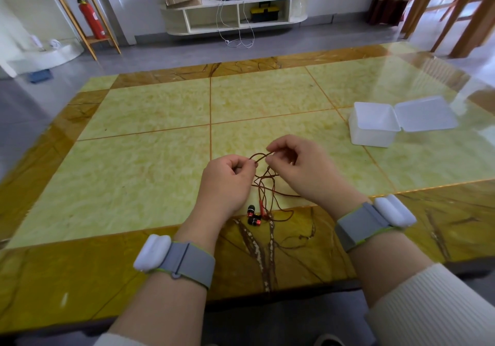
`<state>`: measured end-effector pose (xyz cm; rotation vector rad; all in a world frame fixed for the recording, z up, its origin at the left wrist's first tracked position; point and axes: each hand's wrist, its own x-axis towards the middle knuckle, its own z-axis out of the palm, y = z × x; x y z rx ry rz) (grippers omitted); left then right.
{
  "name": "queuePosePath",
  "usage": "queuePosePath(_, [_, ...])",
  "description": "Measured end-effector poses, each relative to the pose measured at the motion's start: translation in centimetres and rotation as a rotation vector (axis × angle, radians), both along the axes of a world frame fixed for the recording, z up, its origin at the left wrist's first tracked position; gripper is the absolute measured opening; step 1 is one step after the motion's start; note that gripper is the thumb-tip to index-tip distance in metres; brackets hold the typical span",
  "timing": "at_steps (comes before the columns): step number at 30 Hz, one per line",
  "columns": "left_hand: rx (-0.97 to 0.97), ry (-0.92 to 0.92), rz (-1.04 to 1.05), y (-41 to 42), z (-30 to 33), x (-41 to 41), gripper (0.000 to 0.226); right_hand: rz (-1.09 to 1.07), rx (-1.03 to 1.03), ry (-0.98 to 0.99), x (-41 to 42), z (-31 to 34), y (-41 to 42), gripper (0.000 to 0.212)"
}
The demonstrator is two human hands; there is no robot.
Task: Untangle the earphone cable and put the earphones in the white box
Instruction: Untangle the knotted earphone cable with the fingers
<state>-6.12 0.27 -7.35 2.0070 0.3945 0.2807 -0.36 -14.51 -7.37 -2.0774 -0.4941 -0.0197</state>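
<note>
A thin dark red earphone cable [263,185] hangs in a tangle between my hands, just above the table. My left hand [227,185] pinches a loop of it at the left. My right hand [302,169] pinches the same loop from the right, fingertips close to the left hand's. Two black and red earbuds [253,215] lie on the table below my left hand, near the front border. More cable trails over the brown border towards me. The white box [373,128] stands open at the right, its lid [426,115] folded back flat. Nothing lies inside it.
The table [139,142] has a glossy yellow-green top with a brown marbled border. Both wrists carry grey straps with white pods. Beyond the far edge are a low white shelf unit [235,13], a red fire extinguisher [91,17] and wooden chairs [455,10].
</note>
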Motion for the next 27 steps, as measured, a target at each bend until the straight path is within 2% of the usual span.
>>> queuePosePath(5, [0.002,-0.013,-0.027,-0.01,0.1,-0.09,0.021,0.05,-0.021,-0.038,-0.18,0.04,0.13,0.007])
queuePosePath(11, [0.003,0.004,0.01,0.16,0.07,-0.03,0.023,-0.2,0.096,-0.026,0.58,0.24,-0.3,0.005])
queuePosePath(15, [0.004,0.006,0.02,0.16,0.01,-0.05,0.021,-0.097,-0.09,-0.15,0.08,0.12,-0.2,0.018])
queuePosePath(18, [0.006,-0.007,-0.012,0.05,0.08,-0.12,0.021,0.004,-0.188,-0.175,-0.12,0.02,0.21,0.017])
queuePosePath(27, [-0.014,-0.033,-0.053,-0.12,-0.01,-0.07,0.021,0.023,-0.247,-0.194,0.24,-0.5,0.3,0.008])
